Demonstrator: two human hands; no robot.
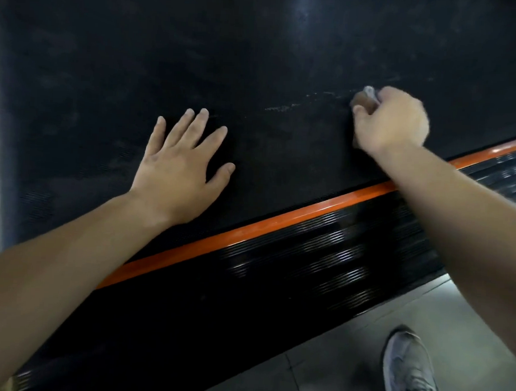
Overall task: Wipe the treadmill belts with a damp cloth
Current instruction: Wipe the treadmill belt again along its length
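Treadmill belt (256, 62) fills most of my view, dark and textured beyond the orange trim strip (249, 229) and the ribbed side rail (307, 265). I have my left hand (181, 162) flat on it with the fingers spread, I judge to prop my lean and stop the belt sliding under the rubbing. My right hand (393, 118) is curled tight round the cloth (369, 92), only a pale corner showing past the knuckles, bunched small so pressure lands on the whitish streak (284, 107) just left of it
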